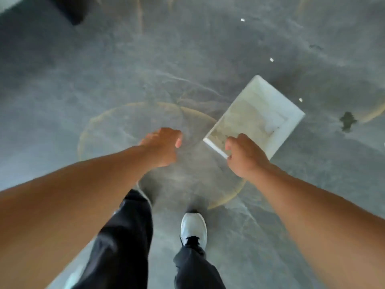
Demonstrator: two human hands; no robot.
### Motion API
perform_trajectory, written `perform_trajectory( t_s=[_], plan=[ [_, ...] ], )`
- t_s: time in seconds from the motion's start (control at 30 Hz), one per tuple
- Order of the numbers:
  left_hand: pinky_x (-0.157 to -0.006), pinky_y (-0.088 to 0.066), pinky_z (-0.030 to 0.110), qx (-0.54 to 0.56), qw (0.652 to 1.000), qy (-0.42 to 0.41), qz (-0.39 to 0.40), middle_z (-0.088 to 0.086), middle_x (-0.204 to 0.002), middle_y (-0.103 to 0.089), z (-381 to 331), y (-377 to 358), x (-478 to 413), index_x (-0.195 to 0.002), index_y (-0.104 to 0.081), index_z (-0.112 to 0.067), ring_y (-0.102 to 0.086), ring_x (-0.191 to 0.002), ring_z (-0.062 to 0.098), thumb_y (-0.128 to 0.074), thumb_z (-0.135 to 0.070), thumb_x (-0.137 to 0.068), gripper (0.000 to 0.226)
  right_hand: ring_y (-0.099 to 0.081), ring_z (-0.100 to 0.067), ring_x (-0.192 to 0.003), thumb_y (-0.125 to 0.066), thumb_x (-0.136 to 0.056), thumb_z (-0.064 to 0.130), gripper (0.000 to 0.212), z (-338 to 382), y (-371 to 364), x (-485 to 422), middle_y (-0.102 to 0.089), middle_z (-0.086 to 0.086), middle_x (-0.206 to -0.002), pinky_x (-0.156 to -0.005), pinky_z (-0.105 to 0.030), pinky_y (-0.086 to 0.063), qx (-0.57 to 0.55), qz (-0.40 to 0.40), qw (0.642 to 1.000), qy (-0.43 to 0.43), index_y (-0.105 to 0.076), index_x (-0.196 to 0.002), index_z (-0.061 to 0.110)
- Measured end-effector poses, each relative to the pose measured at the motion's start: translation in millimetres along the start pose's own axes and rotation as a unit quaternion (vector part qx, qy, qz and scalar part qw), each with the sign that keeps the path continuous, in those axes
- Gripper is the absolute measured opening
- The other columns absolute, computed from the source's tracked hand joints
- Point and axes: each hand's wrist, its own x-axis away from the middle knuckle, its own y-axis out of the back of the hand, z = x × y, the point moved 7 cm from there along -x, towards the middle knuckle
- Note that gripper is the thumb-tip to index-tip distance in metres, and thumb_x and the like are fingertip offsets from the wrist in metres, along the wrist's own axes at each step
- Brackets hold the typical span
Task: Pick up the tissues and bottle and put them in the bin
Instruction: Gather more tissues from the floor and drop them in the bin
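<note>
White and boxy, the bin (258, 113) is hanging tilted over the grey floor (104, 69), right of centre, its open top facing the camera. Something pale, maybe tissues (273, 122), is lying inside at its far right corner; blur is hiding what it really is. The right hand (244, 156) is clamping the bin's near rim, fingers curled over the edge. The left hand (163, 146) is hovering left of the bin, apart from it, fingers curled loosely with nothing visible in them. Below, a white shoe (193, 228) and dark trousers (125, 236) are showing near the bottom edge. Small white specks (271, 59) are dotting the floor far right.
</note>
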Motion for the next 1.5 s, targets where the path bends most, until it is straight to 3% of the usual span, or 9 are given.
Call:
perform_trajectory(
  t_s=[0.17, 0.33, 0.5, 0.77, 0.9, 1.0, 1.13, 1.33, 1.5],
  plan=[
    [-0.076, -0.049, 0.031, 0.087, 0.994, 0.065, -0.027, 0.005, -0.113, -0.059, 91.1, -37.7, 105.5, -0.103, -0.057, -0.026, -0.060, -0.103, 0.030, -0.061, -0.013, -0.072, 0.034, -0.056, -0.036, -0.112, -0.051, -0.086, 0.010, 0.026, 121.0, -28.8, 24.1, -0.052, -0.016, -0.117, -0.091, -0.041, -0.050, 0.079, 0.019, 0.992, 0.100, -0.056, -0.111, 0.014],
    [-0.074, -0.048, 0.030, 0.157, 0.974, 0.158, -0.037, -0.001, -0.109, -0.057, 213.2, -95.3, 214.0, -0.097, -0.054, -0.030, -0.060, -0.099, 0.029, -0.057, -0.013, -0.074, 0.029, -0.056, -0.035, -0.112, -0.054, -0.083, 0.014, 0.027, 298.4, -107.9, 77.7, -0.052, -0.014, -0.117, -0.090, -0.038, -0.048, 0.104, 0.088, 0.954, 0.266, -0.057, -0.110, 0.017],
    [-0.070, -0.044, 0.029, 0.235, 0.933, 0.265, -0.068, 0.003, -0.110, -0.059, 333.1, -165.9, 316.2, -0.098, -0.057, -0.025, -0.061, -0.099, 0.029, -0.055, -0.009, -0.075, 0.028, -0.058, -0.036, -0.105, -0.050, -0.084, 0.014, 0.022, 423.2, -192.7, 139.4, -0.052, -0.012, -0.112, -0.083, -0.039, -0.049, 0.186, 0.109, 0.911, 0.350, -0.055, -0.106, 0.018],
    [-0.076, -0.045, 0.030, 0.407, 0.851, 0.307, -0.124, 0.007, -0.114, -0.059, 462.6, -339.7, 477.2, -0.102, -0.059, -0.022, -0.058, -0.107, 0.030, -0.057, -0.011, -0.074, 0.030, -0.057, -0.035, -0.109, -0.051, -0.084, 0.016, 0.027, 538.1, -387.3, 243.7, -0.050, -0.009, -0.114, -0.086, -0.040, -0.049, 0.405, 0.127, 0.821, 0.382, -0.052, -0.110, 0.020],
    [-0.075, -0.046, 0.034, 0.435, 0.828, 0.341, -0.095, 0.007, -0.113, -0.056, 520.3, -460.3, 582.7, -0.104, -0.057, -0.019, -0.057, -0.106, 0.031, -0.056, -0.012, -0.076, 0.029, -0.056, -0.034, -0.111, -0.053, -0.084, 0.016, 0.028, 610.3, -517.4, 320.9, -0.049, -0.010, -0.116, -0.088, -0.040, -0.048, 0.432, 0.156, 0.795, 0.396, -0.052, -0.112, 0.019],
    [-0.082, -0.049, 0.036, 0.473, 0.787, 0.385, -0.096, 0.009, -0.114, -0.058, 571.1, -547.1, 667.6, -0.104, -0.059, -0.018, -0.057, -0.108, 0.032, -0.056, -0.012, -0.076, 0.029, -0.055, -0.036, -0.114, -0.054, -0.085, 0.017, 0.030, 668.2, -621.6, 388.2, -0.049, -0.013, -0.120, -0.093, -0.041, -0.047, 0.433, 0.186, 0.777, 0.417, -0.051, -0.115, 0.018],
    [-0.079, -0.045, 0.031, 0.487, 0.749, 0.441, -0.088, 0.008, -0.117, -0.058, 630.0, -640.2, 773.2, -0.103, -0.058, -0.020, -0.056, -0.111, 0.030, -0.056, -0.012, -0.076, 0.028, -0.053, -0.036, -0.118, -0.055, -0.086, 0.017, 0.036, 742.4, -734.9, 483.2, -0.048, -0.014, -0.125, -0.097, -0.042, -0.046, 0.432, 0.220, 0.743, 0.461, -0.049, -0.121, 0.018],
    [-0.083, -0.049, 0.034, 0.501, 0.691, 0.514, -0.087, 0.010, -0.114, -0.060, 682.8, -713.8, 906.6, -0.103, -0.058, -0.021, -0.058, -0.105, 0.032, -0.058, -0.014, -0.076, 0.027, -0.054, -0.035, -0.115, -0.055, -0.086, 0.019, 0.039, 828.6, -811.7, 595.0, -0.048, -0.011, -0.124, -0.090, -0.040, -0.046, 0.439, 0.226, 0.704, 0.510, -0.046, -0.124, 0.020],
    [-0.082, -0.052, 0.039, 0.529, 0.650, 0.532, -0.118, 0.009, -0.110, -0.061, 718.2, -719.8, 945.4, -0.102, -0.058, -0.023, -0.060, -0.099, 0.032, -0.059, -0.018, -0.076, 0.026, -0.053, -0.035, -0.116, -0.057, -0.085, 0.020, 0.043, 878.6, -835.7, 625.8, -0.047, -0.012, -0.125, -0.092, -0.041, -0.046, 0.480, 0.219, 0.667, 0.526, -0.045, -0.126, 0.019]
  ],
)
